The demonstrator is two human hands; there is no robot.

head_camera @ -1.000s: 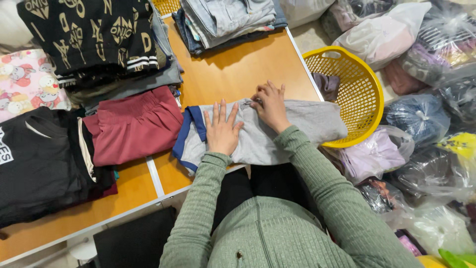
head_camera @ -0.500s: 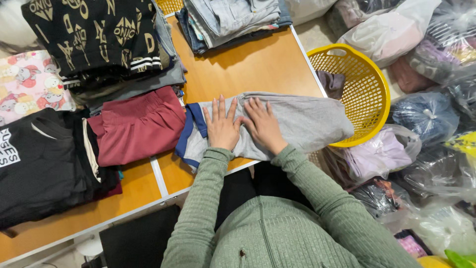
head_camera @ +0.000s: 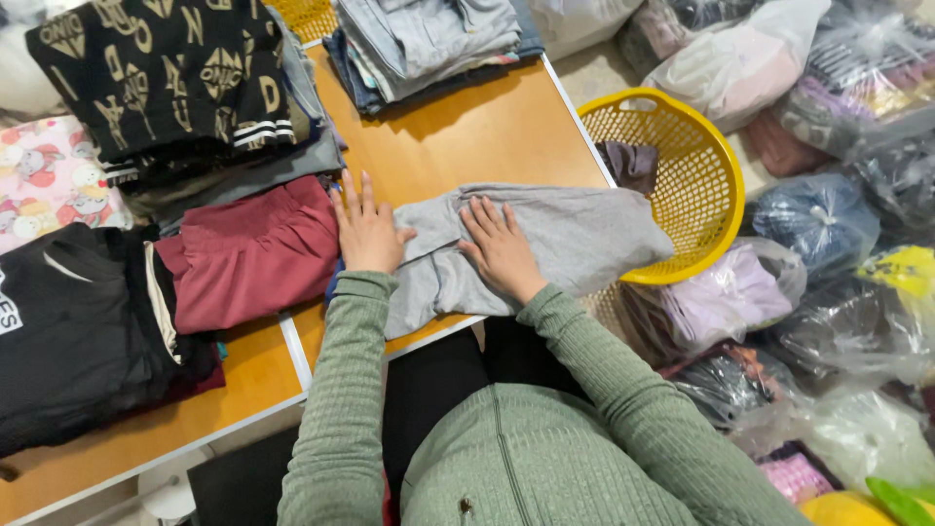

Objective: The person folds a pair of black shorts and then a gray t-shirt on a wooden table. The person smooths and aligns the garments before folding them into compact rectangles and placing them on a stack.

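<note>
Grey garment (head_camera: 545,248) flat on wooden table (head_camera: 487,127), centre frame, its right end draped over rim of yellow basket (head_camera: 706,185) at 3 o'clock. Left hand (head_camera: 365,229) open, fingers spread narrow, palm down on garment's left edge, touching maroon folded piece (head_camera: 253,258) at its 9 o'clock. Right hand (head_camera: 502,248) open flat, fingers together-ish, pressing garment mid-body; gripping nothing. Both hands well within garment outline, close to each other. Green ribbed sleeves (head_camera: 341,390) entering from 6 o'clock. Dark cloth (head_camera: 631,164) inside basket. Black patterned sweater (head_camera: 166,73) stacked at 11 o'clock, folded denim pile (head_camera: 429,39) at 12 o'clock, black garment (head_camera: 73,331) at 8 o'clock. Bagged clothes (head_camera: 828,244) heaped from 1 to 5 o'clock, off table.
</note>
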